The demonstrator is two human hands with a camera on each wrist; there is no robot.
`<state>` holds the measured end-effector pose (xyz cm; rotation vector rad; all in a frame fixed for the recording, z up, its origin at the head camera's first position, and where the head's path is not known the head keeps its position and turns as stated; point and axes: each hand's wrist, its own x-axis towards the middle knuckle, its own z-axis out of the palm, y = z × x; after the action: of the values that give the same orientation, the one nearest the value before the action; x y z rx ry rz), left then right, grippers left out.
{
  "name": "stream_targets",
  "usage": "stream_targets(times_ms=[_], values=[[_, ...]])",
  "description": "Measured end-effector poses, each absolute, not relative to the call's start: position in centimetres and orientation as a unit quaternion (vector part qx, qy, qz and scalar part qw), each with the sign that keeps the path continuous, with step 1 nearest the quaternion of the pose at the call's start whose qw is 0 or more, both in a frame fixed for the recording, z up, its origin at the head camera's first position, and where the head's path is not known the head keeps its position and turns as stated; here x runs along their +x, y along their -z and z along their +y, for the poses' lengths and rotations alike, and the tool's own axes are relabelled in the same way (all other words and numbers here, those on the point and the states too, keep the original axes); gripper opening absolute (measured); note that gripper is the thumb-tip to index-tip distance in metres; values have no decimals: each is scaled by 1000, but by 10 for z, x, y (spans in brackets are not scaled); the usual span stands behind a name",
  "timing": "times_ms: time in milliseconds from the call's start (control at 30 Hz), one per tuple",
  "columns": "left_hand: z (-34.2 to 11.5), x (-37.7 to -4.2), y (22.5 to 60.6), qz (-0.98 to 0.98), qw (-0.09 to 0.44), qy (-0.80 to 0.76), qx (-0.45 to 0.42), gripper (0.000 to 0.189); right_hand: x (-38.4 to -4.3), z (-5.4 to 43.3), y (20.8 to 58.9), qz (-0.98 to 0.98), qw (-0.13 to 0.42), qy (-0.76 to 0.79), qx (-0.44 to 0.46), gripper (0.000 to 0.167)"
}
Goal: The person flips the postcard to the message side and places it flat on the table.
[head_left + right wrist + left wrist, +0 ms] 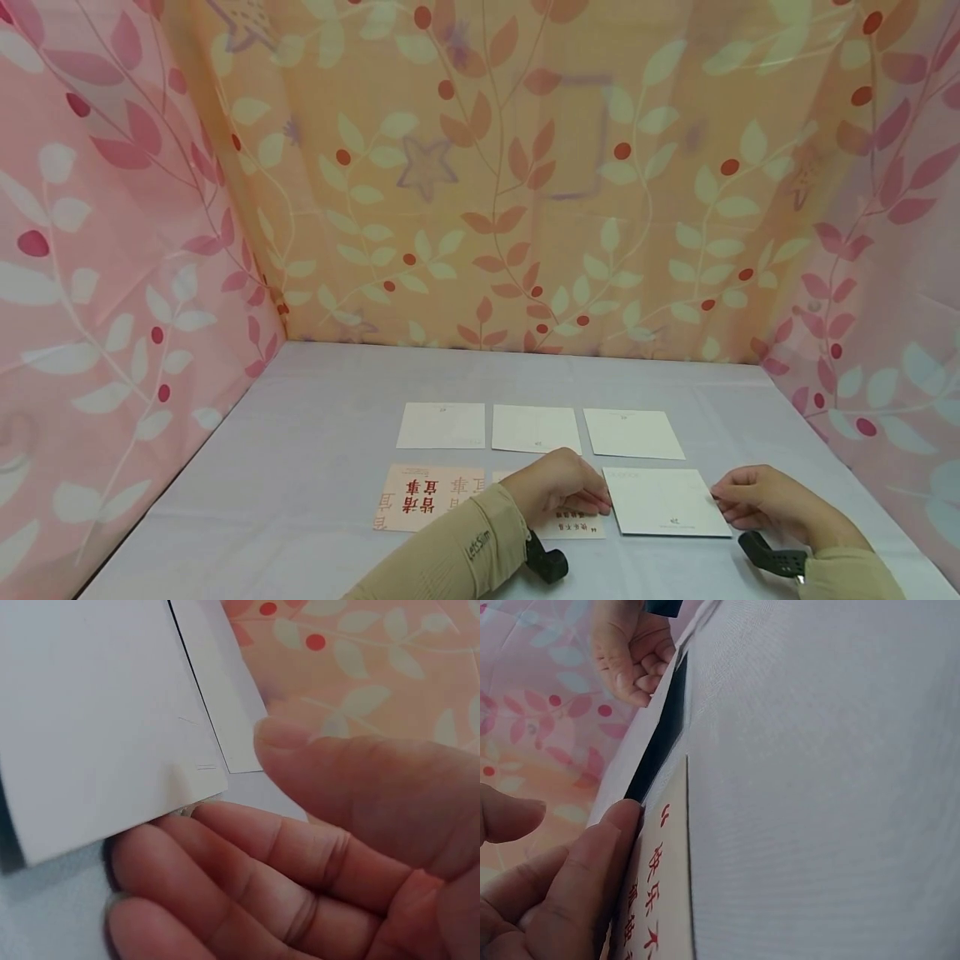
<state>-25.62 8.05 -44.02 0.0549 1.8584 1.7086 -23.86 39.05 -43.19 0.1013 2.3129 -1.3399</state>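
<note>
A white card (pixel 667 498) with small print near its lower edge lies between my two hands, at the right of the front row. Its near edge shows a dark band beneath it in the left wrist view. My left hand (pixel 562 485) touches the card's left edge with its fingertips; the thumb (pixel 510 815) stands apart. At the right edge, the fingers of my right hand (pixel 772 500) meet the card from the side, with the thumb (pixel 300 742) away from it. Under my left hand, a card with red lettering (pixel 573 525) is partly hidden.
Three white cards form the back row: a left one (pixel 441 426), a middle one (pixel 535 427) and a right one (pixel 633 434). A pinkish card with large red characters (pixel 431 500) lies front left. Patterned cloth (pixel 495 183) walls the white table (pixel 247 467) on three sides.
</note>
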Motion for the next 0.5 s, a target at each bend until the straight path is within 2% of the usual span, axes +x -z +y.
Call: stream_targets(times_ms=[500], values=[[80,-257,441,699,305,-647,17,7,-240,393,430,842,235,484,38,28]])
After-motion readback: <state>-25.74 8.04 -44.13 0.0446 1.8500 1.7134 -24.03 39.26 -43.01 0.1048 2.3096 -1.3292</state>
